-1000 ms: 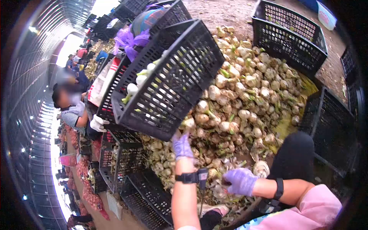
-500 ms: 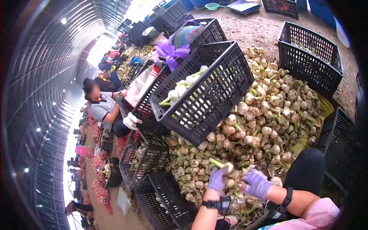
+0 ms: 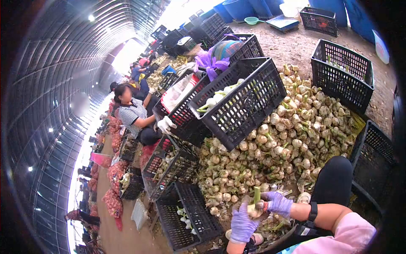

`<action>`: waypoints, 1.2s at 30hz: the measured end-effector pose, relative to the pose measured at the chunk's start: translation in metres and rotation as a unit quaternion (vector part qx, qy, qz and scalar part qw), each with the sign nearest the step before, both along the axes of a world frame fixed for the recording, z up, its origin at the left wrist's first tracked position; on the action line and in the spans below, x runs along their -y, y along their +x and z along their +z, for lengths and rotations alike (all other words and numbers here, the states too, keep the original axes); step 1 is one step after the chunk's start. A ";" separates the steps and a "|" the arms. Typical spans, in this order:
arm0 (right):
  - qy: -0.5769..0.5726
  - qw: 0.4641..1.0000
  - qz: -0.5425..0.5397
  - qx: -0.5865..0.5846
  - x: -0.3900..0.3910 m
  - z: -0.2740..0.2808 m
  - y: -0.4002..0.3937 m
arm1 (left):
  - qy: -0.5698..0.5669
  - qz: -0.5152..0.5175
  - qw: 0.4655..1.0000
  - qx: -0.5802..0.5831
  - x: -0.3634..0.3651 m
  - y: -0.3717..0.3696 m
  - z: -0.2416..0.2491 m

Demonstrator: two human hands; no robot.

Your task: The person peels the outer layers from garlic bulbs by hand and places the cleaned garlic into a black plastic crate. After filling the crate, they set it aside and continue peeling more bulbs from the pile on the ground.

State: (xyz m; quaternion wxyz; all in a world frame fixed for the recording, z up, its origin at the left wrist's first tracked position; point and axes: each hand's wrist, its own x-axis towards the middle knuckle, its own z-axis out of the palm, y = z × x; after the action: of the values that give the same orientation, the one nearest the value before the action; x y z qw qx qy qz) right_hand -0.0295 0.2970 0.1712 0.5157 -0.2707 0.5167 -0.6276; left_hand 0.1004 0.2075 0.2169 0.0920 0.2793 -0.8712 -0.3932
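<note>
My left hand, in a purple glove, has its fingers wrapped round a garlic bulb with a green stem pointing up. My right hand, gloved alike, is closed right beside the bulb; a small reddish item shows at its fingertips, too small to name. Both hands are low in the view, over loose peeled skins. Beyond them spreads a large heap of garlic. A black crate with white, green-stemmed garlic stands at the heap's left side.
Another black crate with a few bulbs lies at lower left. More crates stand at upper right and right. A person in a striped shirt sits at left, near red mesh bags. My knee is at right.
The view has shifted, so the crates and heap appear elsewhere. My hands have come together at the bulb, whose stem now points up instead of leftward.
</note>
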 end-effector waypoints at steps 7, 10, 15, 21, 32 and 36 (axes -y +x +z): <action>0.076 0.993 0.044 0.076 0.001 -0.009 -0.002 | -0.248 -0.020 0.968 -0.034 -0.005 0.009 0.001; 0.013 0.997 0.051 0.048 0.000 -0.023 -0.010 | -0.236 -0.020 0.971 -0.047 -0.003 0.010 -0.002; -0.001 0.994 0.086 0.061 -0.010 0.003 -0.029 | -0.187 -0.039 0.978 -0.087 0.005 0.006 -0.009; -0.047 0.991 0.122 0.022 -0.013 -0.006 -0.043 | 0.188 0.106 0.960 -0.178 -0.003 -0.005 -0.006; -0.129 0.990 0.047 0.046 -0.004 -0.052 -0.025 | 0.397 0.193 0.889 -0.122 -0.003 -0.003 -0.028; -0.237 0.971 0.035 -0.009 -0.013 -0.043 -0.024 | 0.499 0.138 0.834 -0.189 0.002 0.002 -0.009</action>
State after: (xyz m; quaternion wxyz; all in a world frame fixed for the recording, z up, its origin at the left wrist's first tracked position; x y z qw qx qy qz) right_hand -0.0538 0.3096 0.1279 0.4533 -0.4087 0.3484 -0.7114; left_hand 0.1022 0.2050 0.2075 0.1564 0.3252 -0.4747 -0.8028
